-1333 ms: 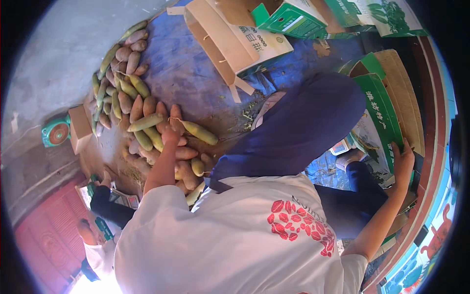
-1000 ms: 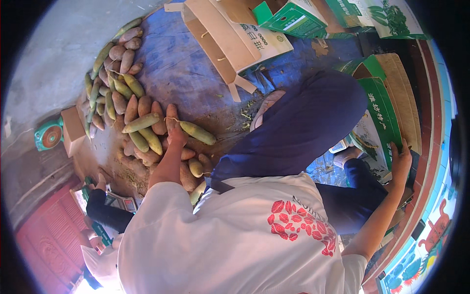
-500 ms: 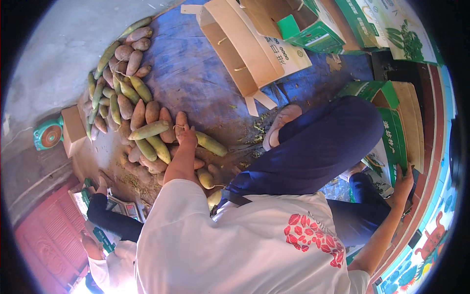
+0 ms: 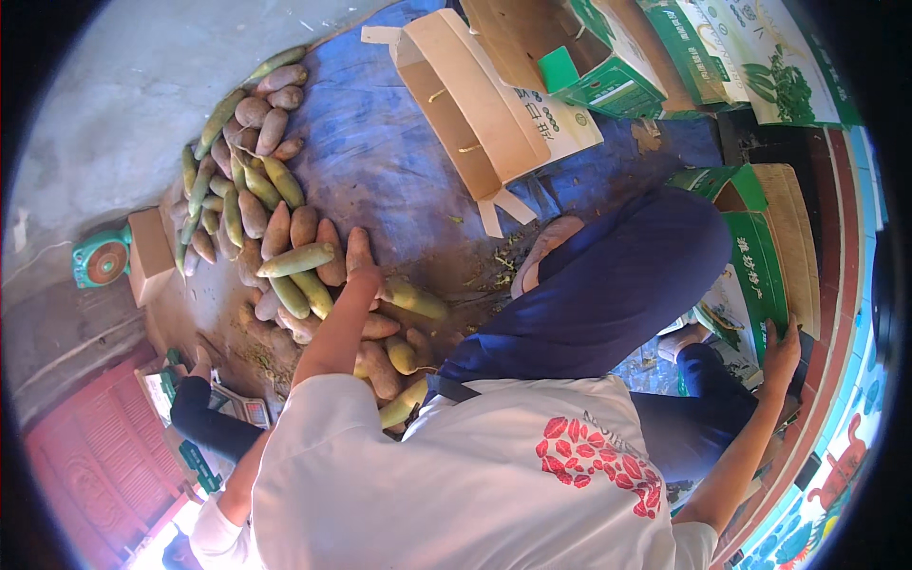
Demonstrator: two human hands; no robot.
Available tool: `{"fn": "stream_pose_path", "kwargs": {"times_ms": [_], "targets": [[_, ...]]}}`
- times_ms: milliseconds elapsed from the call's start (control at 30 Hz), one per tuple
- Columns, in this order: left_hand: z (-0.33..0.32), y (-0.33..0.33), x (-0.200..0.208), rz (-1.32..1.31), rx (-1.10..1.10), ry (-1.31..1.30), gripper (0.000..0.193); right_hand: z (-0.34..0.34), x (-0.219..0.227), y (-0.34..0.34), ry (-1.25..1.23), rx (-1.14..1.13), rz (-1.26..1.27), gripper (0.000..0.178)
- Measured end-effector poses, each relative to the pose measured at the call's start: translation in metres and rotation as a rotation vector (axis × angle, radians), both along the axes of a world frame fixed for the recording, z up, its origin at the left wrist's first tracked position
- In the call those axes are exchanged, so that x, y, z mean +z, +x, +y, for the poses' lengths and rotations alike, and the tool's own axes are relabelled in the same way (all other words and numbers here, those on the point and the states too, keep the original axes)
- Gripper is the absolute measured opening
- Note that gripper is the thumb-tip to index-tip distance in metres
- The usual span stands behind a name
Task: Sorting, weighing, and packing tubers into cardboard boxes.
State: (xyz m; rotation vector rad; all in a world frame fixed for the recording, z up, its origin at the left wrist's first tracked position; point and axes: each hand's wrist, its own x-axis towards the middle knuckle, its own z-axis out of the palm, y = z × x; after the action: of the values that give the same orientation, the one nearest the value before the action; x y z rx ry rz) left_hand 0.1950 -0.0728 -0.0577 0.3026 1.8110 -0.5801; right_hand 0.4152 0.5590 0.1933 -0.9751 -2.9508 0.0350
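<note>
My left hand (image 4: 367, 279) reaches into a pile of roots and closes round the lower end of a reddish-brown root vegetable (image 4: 358, 247); part of its fingers is hidden. Just right of that hand lies a green radish (image 4: 415, 298). Another green radish (image 4: 296, 259) rests across the pile to the left. Over on the right, my right hand (image 4: 782, 353) grips the near edge of a green and white cardboard box (image 4: 758, 256), fingers over its rim. This box has a brown inner flap standing up.
An opened carton (image 4: 465, 104) lies on the blue sheet (image 4: 351, 123), with more green boxes (image 4: 617, 76) behind it. A turquoise round device (image 4: 101, 257) stands beside a small brown box (image 4: 150, 255). At lower left a co-worker's dark-clad leg (image 4: 204, 418) shows near a scale (image 4: 249, 408).
My left hand has drawn slightly nearer with the reddish-brown root vegetable. My right hand keeps its grip on the box. The view has shifted a little, and the co-worker at lower left has moved.
</note>
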Motion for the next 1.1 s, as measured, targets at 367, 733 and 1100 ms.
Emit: {"fn": "stream_pose_path", "kwargs": {"times_ms": [367,733,1100], "targets": [[0.061,-0.005,0.076,0.180,-0.195,0.309,0.039,-0.002,0.028,-0.021,-0.193,0.139,-0.075,0.031],[0.170,-0.030,0.293,0.648,0.498,1.416,0.032,0.001,0.026,0.001,-0.332,0.188,-0.026,0.021],[0.309,-0.033,0.370,0.566,0.803,2.076,0.033,0.013,0.002,0.006,0.018,0.161,-0.104,0.017]]}}
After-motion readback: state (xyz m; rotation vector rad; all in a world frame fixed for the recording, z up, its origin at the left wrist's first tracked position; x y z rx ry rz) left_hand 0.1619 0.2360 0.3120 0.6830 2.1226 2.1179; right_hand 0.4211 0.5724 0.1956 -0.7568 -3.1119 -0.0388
